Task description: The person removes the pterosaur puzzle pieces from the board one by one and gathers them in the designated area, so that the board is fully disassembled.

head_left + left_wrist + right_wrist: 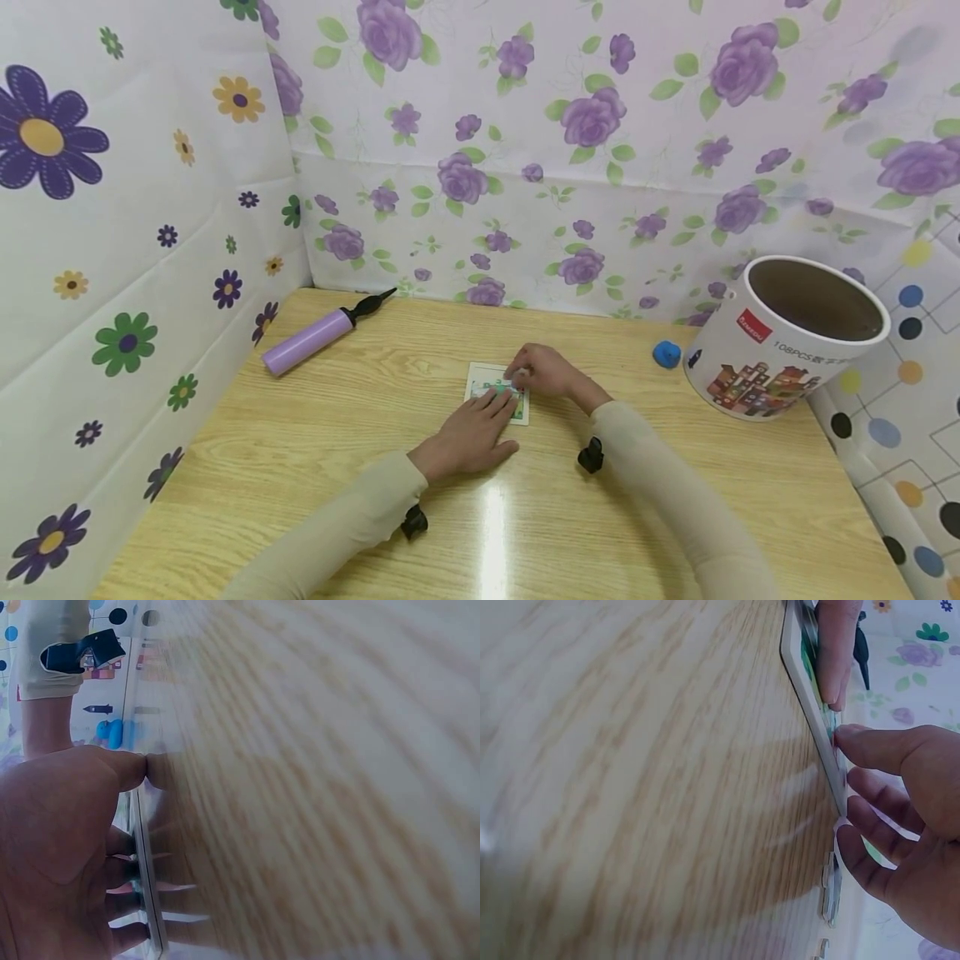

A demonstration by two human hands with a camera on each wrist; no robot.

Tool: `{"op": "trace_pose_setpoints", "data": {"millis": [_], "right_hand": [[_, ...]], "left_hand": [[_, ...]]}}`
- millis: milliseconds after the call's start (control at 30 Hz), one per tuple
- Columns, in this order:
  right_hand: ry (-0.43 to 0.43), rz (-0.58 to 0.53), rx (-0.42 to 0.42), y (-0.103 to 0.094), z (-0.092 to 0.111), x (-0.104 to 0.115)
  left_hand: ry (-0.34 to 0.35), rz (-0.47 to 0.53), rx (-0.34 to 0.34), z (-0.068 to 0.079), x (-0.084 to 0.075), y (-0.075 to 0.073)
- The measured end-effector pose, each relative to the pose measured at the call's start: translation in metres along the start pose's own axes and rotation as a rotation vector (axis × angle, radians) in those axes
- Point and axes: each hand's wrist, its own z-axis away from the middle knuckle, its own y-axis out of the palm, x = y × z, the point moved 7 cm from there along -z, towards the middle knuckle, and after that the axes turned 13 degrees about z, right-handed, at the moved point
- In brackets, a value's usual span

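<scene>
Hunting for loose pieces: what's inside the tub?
The tub stands open; only its dark inner wall shows. Its bottom is hidden by the rim, so any pieces inside can't be seen.

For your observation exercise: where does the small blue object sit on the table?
In the head view the small blue object lies toward the table's far right, just left of the white tub.

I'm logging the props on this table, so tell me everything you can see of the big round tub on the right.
The tub is a wide white cylinder that looks like cardboard, standing near the right edge of the wooden table and tilted toward the camera. Its top is open, showing a dark brown inside. The side carries a red label, "108PCS" lettering and a picture of colourful buildings. A small blue object lies beside it. Neither hand touches it.
</scene>
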Motion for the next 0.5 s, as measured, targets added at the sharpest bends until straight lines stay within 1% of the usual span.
{"op": "trace_pose_setpoints", "data": {"millis": [267, 500], "right_hand": [[-0.027, 0.027, -0.009, -0.0010, 0.0016, 0.0052], [-0.060, 0.027, -0.027, -0.0031, 0.0011, 0.0098]], "left_hand": [[0.000, -0.006, 0.000, -0.0011, 0.0003, 0.0010], [-0.021, -0.004, 0.017, -0.0011, 0.0007, 0.0002]]}}
